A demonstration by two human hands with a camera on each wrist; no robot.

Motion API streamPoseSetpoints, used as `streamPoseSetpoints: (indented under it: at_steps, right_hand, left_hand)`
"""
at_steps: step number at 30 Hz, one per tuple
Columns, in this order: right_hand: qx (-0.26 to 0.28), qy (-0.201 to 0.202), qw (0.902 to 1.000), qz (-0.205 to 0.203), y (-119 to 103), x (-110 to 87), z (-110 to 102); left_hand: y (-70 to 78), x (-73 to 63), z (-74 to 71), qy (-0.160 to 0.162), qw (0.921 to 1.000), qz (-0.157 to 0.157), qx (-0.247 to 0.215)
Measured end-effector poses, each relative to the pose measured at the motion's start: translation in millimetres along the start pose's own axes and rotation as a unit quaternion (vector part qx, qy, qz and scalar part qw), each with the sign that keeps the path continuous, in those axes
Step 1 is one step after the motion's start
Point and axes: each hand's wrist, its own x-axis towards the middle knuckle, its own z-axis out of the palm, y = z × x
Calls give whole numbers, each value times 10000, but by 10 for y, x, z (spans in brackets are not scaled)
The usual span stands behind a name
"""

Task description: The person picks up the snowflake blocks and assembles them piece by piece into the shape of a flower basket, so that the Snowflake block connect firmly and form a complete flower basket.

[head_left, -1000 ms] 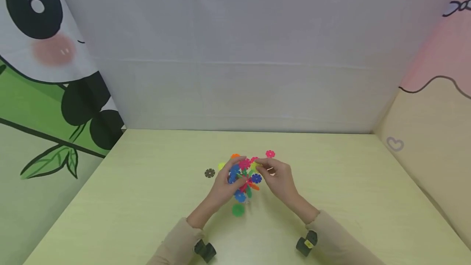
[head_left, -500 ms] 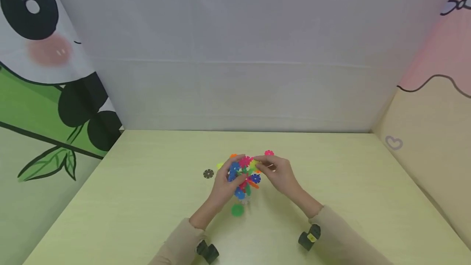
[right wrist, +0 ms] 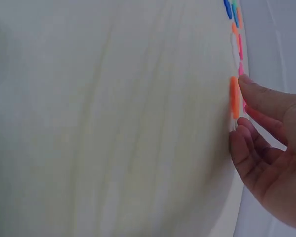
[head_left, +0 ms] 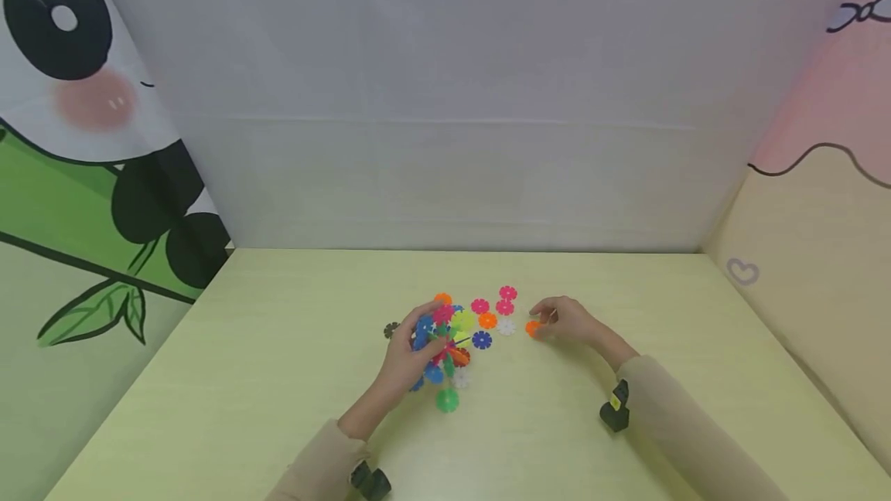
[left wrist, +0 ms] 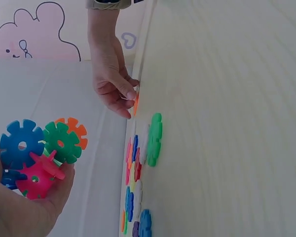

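My left hand (head_left: 409, 354) holds a cluster of interlocked notched plastic discs, fingers and thumb curled around it. In the left wrist view the cluster shows a blue disc (left wrist: 21, 144), a green disc (left wrist: 60, 142), a pink disc (left wrist: 35, 181) and an orange one behind; the palm hides the rest. Off to the right, my right hand (head_left: 571, 321) is low at the table, thumb and fingertips at the edges of a single orange snowflake disc (right wrist: 234, 97). That orange disc stands out past the fingertips in the head view.
Loose discs are spread on the table (head_left: 278, 377) between and around the hands: pink (head_left: 507, 293), orange (head_left: 487, 321), white (head_left: 506, 326), dark blue (head_left: 482, 340), and a green one (head_left: 448, 400) nearer the front. A grey cloth wall (head_left: 445, 122) rises behind the table.
My right hand has left the cluster, where its fingertips were at a yellow disc, and moved right to the orange disc. My left hand has shifted slightly left with the cluster.
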Motion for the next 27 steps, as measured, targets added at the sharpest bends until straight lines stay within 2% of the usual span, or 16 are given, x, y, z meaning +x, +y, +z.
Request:
streamPoseSetpoints:
  at_steps: [5, 11, 13, 16, 21, 27]
  right_hand:
    - [-124, -122, 9998, 18, 84, 3, 14]
    - [-155, 175, 9993, -297, 23, -11, 22]
    - [59, 371, 9985, -409, -86, -47, 36]
    - [718, 659, 9941, -484, -337, -130, 83]
    - [1844, 1008, 9764, -503, -762, -262, 227]
    - [2240, 1476, 9627, -370, -970, -302, 377]
  left_hand:
    - [15, -8, 20, -26, 10000, 31, 17]
    - [53, 19, 67, 12, 9998, -18, -211]
    - [63, 38, 80, 46, 9996, -32, -283]
    - [69, 63, 99, 110, 9992, -95, -363]
    - [91, 92, 133, 232, 9984, -230, -453]
    - [116, 122, 176, 215, 9974, -309, -619]
